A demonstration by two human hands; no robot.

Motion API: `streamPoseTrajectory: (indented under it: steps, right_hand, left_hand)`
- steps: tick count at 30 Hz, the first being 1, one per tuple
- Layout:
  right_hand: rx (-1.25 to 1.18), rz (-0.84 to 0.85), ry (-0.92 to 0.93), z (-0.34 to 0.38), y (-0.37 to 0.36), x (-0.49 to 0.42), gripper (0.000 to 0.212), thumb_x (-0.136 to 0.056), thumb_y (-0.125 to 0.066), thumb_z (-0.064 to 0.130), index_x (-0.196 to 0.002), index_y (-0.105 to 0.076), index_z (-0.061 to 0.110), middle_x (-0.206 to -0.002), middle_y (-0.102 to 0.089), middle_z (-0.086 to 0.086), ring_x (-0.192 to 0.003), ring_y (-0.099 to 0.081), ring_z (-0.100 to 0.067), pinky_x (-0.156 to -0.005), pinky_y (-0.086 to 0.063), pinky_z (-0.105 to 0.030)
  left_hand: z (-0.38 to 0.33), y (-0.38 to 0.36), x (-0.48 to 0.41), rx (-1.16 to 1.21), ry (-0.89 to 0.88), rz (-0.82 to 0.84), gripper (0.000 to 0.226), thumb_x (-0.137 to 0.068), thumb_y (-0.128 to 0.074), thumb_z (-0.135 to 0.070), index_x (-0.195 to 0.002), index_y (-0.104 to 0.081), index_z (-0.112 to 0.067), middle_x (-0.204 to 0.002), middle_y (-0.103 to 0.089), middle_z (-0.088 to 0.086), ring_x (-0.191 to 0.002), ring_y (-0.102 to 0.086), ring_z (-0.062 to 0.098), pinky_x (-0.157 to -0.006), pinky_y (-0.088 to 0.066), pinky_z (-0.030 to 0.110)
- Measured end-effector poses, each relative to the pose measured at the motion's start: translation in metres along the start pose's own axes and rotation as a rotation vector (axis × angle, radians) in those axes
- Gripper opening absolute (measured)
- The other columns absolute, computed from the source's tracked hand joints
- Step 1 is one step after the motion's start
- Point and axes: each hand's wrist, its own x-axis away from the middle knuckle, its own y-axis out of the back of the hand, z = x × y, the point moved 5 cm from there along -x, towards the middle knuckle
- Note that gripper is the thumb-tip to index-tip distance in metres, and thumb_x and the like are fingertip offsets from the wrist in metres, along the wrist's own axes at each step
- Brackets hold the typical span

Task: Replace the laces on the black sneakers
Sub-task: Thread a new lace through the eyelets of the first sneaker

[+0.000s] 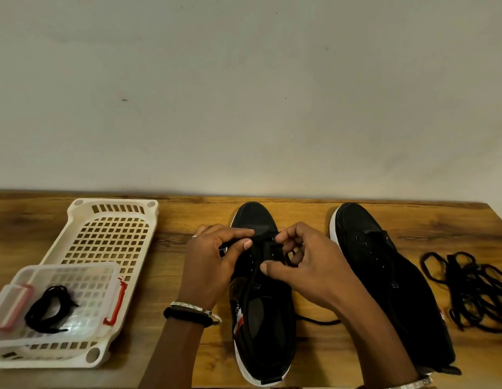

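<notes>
Scanning L to R: white basket (76,209) on the wooden table (188,209), w/ a clear box (84,273) sitting in its near end and one coiled black lace (48,307) inside that, prob the spare for shoe no. 2. Next, left hand (213,259) is up at the front eyelets of the middle sneaker (261,318), thumb and forefinger pinching the working lace (272,243). Right hand (306,270) is just across the tongue, fingers curled round the other side of the same lace. A loose tail (320,322) trails onto the table from under the right forearm, b/w the two shoes. Then the unlaced sneaker (384,276), eyelets bare, and far R a tangled pile of laces (474,293).

Orientation: both sneakers sit sole-down, toes pointing away at the wall (244,94), heels toward the person, so the long axis runs near-to-far. The unlaced one is skewed a bit, heel swung out to the R.

What could go wrong imo: black lace on black upper, so easy to skip an eyelet or cross the wrong way w/o noticing. Ends could come out uneven b/c one tail is hidden under the arm. That arm could also drag the tail and tug the lace back out of its hole. And grabbing from the R pile instead of the box would put an old lace back in, if those are the old ones.
</notes>
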Motion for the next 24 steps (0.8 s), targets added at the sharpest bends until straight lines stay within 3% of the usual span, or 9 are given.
streamPoseTrajectory:
  steps: [4,7,11,15,21,24]
  right_hand:
    - [0.245,0.096,0.022,0.008,-0.004,0.005,0.056,-0.068,-0.084,0.047,-0.116,-0.062,0.029,-0.101,-0.061,0.016,-0.083,-0.057,-0.002,-0.070,-0.050,-0.021]
    - [0.290,0.021,0.050,0.015,-0.001,0.006,0.045,-0.074,-0.078,0.043,-0.115,-0.069,0.028,-0.098,-0.066,0.016,-0.078,-0.059,0.001,-0.067,-0.050,-0.017]
    - [0.180,-0.075,0.015,0.014,0.002,0.007,0.023,-0.082,-0.074,0.034,-0.103,-0.077,0.027,-0.087,-0.071,0.015,-0.073,-0.063,0.003,-0.068,-0.053,-0.016]
    - [-0.018,-0.106,-0.071,-0.001,-0.001,0.003,0.006,-0.082,-0.075,0.028,-0.085,-0.080,0.029,-0.078,-0.073,0.014,-0.074,-0.068,-0.001,-0.073,-0.061,-0.031]
    - [-0.377,-0.072,-0.193,-0.021,-0.008,0.000,0.013,-0.084,-0.074,0.010,-0.074,-0.080,0.017,-0.077,-0.077,0.005,-0.076,-0.072,-0.011,-0.064,-0.055,-0.025]
    - [-0.503,-0.042,-0.221,-0.026,-0.011,-0.001,0.013,-0.083,-0.073,0.007,-0.075,-0.081,0.013,-0.082,-0.078,-0.002,-0.087,-0.073,-0.022,-0.079,-0.060,-0.037]
  left_hand:
    - [-0.002,-0.004,0.000,0.045,0.045,0.012,0.012,-0.083,-0.077,-0.028,-0.094,-0.079,-0.032,-0.087,-0.068,-0.025,-0.091,-0.056,-0.001,-0.073,-0.044,0.020]
    - [-0.003,-0.008,0.002,0.061,0.057,0.053,0.008,-0.082,-0.079,-0.028,-0.089,-0.079,-0.031,-0.084,-0.070,-0.022,-0.089,-0.061,0.001,-0.075,-0.048,0.024]
    - [-0.003,-0.010,0.002,0.079,0.060,0.098,0.008,-0.081,-0.080,-0.024,-0.088,-0.080,-0.028,-0.084,-0.072,-0.018,-0.085,-0.065,0.001,-0.072,-0.051,0.018]
    - [-0.007,-0.016,0.004,0.105,0.074,0.130,0.010,-0.082,-0.080,-0.021,-0.089,-0.080,-0.028,-0.085,-0.073,-0.016,-0.085,-0.066,-0.002,-0.074,-0.051,0.013]
    - [-0.008,-0.024,0.005,0.036,0.111,0.132,0.007,-0.083,-0.078,-0.024,-0.087,-0.079,-0.030,-0.082,-0.070,-0.017,-0.082,-0.064,-0.004,-0.070,-0.051,0.014]
    - [-0.007,-0.025,0.006,0.047,0.123,0.106,0.005,-0.083,-0.077,-0.026,-0.087,-0.079,-0.030,-0.083,-0.071,-0.017,-0.081,-0.065,-0.003,-0.071,-0.054,0.020]
